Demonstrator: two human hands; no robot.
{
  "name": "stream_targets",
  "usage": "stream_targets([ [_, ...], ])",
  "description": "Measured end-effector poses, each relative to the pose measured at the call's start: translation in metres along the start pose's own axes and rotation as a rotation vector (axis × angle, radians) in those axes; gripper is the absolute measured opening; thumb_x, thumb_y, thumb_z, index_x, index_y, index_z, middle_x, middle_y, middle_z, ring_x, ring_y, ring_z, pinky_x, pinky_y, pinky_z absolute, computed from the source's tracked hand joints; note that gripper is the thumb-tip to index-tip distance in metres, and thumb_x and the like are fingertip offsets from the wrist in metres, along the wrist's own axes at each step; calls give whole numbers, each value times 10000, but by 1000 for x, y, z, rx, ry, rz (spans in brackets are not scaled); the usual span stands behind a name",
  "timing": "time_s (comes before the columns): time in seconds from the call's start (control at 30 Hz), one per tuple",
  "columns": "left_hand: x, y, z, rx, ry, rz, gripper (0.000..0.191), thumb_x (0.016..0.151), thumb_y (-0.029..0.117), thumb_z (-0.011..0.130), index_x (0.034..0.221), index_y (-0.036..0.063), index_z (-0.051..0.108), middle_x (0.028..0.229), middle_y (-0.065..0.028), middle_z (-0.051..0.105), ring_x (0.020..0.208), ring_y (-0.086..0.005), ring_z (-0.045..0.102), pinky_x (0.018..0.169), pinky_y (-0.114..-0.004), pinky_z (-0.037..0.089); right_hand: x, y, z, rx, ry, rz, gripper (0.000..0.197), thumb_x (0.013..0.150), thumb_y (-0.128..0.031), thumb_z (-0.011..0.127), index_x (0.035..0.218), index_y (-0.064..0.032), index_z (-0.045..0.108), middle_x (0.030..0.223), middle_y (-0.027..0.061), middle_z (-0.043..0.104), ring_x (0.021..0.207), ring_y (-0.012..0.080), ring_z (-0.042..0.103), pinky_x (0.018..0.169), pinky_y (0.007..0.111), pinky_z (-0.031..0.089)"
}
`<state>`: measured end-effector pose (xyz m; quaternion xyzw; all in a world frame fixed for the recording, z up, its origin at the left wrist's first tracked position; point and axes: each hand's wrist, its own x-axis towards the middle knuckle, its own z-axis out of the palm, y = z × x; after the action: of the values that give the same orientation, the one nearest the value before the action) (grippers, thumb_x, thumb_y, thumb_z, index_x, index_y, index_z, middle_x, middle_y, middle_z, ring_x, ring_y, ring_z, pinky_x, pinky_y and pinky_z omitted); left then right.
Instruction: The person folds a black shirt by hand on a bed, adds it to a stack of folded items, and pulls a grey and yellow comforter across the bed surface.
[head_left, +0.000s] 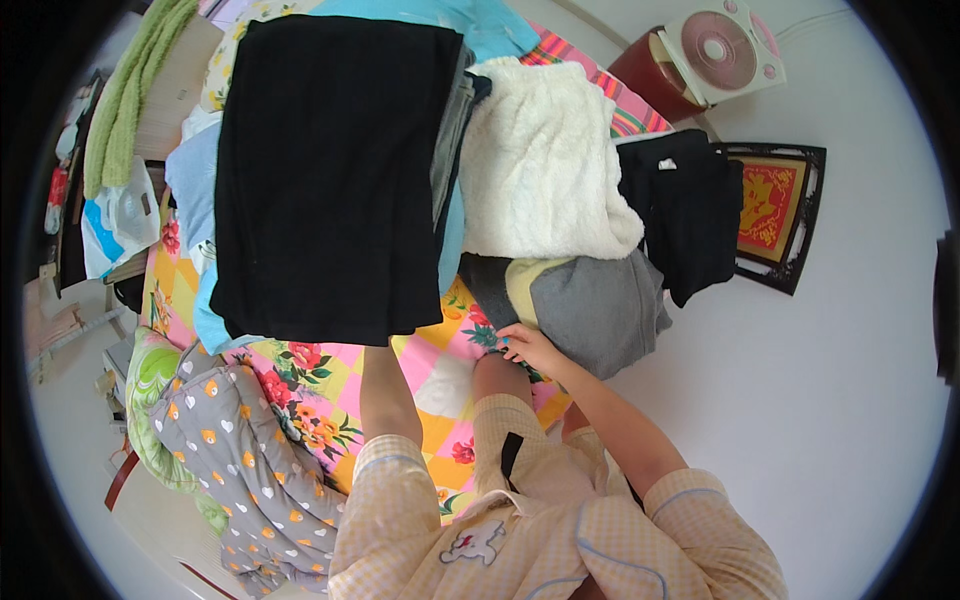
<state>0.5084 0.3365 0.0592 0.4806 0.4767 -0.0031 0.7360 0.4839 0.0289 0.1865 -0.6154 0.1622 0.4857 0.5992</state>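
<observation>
A folded black garment (337, 180) lies on top of a stack of folded clothes, with grey and blue cloth showing along its right side. My left forearm reaches under the near edge of this stack, which hides my left hand. My right hand (529, 349) is beside my knee, at the near edge of a folded grey garment with a yellow part (600, 307); its fingers are slightly bent and apart, with nothing seen in them. Beyond the grey garment, a fluffy white garment (540, 165) partly covers it. Another folded black garment (690, 217) lies to the right.
A flowered, checked bedsheet (442, 300) lies beneath the clothes. At left are a grey quilt with bear prints (247, 442), a green towel (131, 105) and a plastic bag (124, 217). A fan (712, 51) and a framed red picture (772, 210) are at the right wall.
</observation>
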Motion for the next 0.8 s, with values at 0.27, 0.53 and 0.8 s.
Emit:
stream_targets([
  [0.27, -66, 5, 29, 130, -99, -120, 199, 734, 227, 587, 813, 67, 499, 634, 16, 463, 481, -105, 436, 356, -241, 334, -25, 14, 0, 22, 37, 206, 283, 838, -174, 375, 1077, -58, 471, 947, 61, 576, 693, 122, 555, 613, 241, 440],
  [0.53, -164, 19, 40, 138, -34, -101, 85, 705, 37, 494, 708, 71, 417, 595, -2, 384, 480, -98, 346, 409, -231, 312, -47, -20, -18, -77, 20, 145, 288, 830, -180, 390, 1082, -64, 468, 937, 55, 575, 695, 118, 546, 625, 247, 448],
  [0.8, -238, 16, 41, 210, -18, 22, 51, 703, 61, 489, 731, 49, 448, 596, -4, 390, 457, -98, 372, 403, -232, 333, -69, -28, -50, -117, 5, 92, 272, 827, -222, 400, 1048, -83, 479, 906, 57, 571, 663, 121, 541, 559, 243, 438],
])
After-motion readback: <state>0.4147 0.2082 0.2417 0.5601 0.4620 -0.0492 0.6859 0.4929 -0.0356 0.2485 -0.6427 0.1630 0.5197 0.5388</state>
